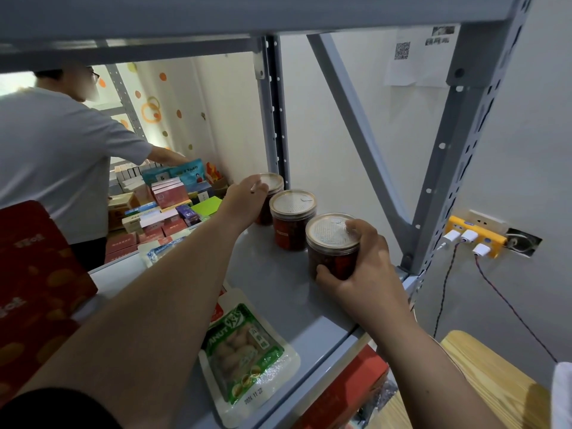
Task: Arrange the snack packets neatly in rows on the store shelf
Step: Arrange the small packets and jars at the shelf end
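Three clear jars with foil lids and dark red contents stand in a diagonal row on the grey shelf (272, 292). My left hand (246, 201) grips the far jar (272, 182) at the back. The middle jar (292, 219) stands free between the other two. My right hand (362, 274) holds the near jar (332, 239), thumb low on its side and fingers over its lid. A green and clear peanut packet (244, 351) lies flat near the shelf's front edge, partly under my left forearm.
A red patterned box (34, 286) stands at the left. Beyond the shelf another person (52, 156) reaches over a pile of boxes and packets (167, 202). At the right are the grey upright (458, 168), a yellow power strip (476, 236) with cables, and a wooden surface (483, 382). A red box (349, 391) sits below.
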`<state>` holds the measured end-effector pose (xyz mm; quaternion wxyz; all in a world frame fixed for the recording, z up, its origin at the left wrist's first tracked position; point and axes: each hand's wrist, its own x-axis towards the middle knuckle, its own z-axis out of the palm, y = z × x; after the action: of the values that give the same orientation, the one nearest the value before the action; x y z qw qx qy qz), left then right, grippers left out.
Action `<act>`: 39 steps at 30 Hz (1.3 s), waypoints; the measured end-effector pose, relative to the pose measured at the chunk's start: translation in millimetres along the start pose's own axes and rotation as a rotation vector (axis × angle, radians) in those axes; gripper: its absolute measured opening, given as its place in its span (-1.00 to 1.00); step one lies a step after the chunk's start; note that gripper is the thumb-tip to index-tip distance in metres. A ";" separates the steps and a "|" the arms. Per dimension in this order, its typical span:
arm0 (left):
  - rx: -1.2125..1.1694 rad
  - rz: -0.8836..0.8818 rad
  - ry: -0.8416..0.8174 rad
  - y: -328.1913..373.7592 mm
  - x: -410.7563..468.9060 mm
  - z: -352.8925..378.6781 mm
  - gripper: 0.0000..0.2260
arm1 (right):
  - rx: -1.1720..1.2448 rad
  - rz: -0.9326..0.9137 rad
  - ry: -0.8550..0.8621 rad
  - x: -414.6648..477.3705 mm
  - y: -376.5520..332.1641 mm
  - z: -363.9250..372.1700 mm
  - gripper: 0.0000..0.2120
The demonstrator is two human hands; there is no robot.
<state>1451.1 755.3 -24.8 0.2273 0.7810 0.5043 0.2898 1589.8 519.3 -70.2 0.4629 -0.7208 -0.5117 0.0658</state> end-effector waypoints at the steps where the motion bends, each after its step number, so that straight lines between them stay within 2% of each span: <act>1: -0.024 0.004 0.007 -0.2 -0.8 -1.0 -0.59 | 0.002 0.001 -0.002 0.1 0.1 -0.1 -0.28; 3: -0.061 0.018 0.005 -2.1 -4.5 -3.9 -0.59 | 0.003 0.006 -0.007 0.4 0.2 0.2 -0.28; 7: 0.014 0.102 -0.027 -8.9 -13.3 -2.9 -0.39 | 0.010 -0.005 0.000 0.8 1.4 1.0 -0.27; 11: 0.041 0.099 0.045 -10.0 -10.4 2.4 -0.44 | 0.006 -0.009 -0.002 1.7 2.3 1.2 -0.27; 21: 0.104 0.063 0.023 -16.4 -5.9 4.0 -0.42 | 0.008 -0.031 0.002 2.4 3.7 1.1 -0.26; 26: 0.133 0.060 0.037 -9.4 -17.6 -4.2 -0.29 | 0.040 -0.074 0.009 2.3 2.0 -0.6 -0.23; 29: 0.165 0.044 0.067 -3.6 -35.7 -11.8 -0.30 | 0.074 -0.107 0.015 2.6 3.9 -1.5 -0.18; 33: 0.254 0.074 0.030 -3.3 -62.2 -28.6 -0.36 | -0.027 -0.101 0.023 3.2 4.3 0.6 -0.13; 36: 0.303 0.033 0.033 -6.1 -87.8 -46.8 -0.41 | -0.128 -0.121 0.033 0.9 0.3 2.2 -0.12; 39: 0.355 -0.010 0.010 -20.3 -119.4 -61.6 -0.44 | -0.314 -0.222 0.093 -6.2 -6.7 1.7 -0.19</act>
<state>1357.2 657.2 -19.8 0.0845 0.8049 0.5527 0.1989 1581.4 515.6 -68.6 0.3724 -0.7257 -0.5699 -0.0999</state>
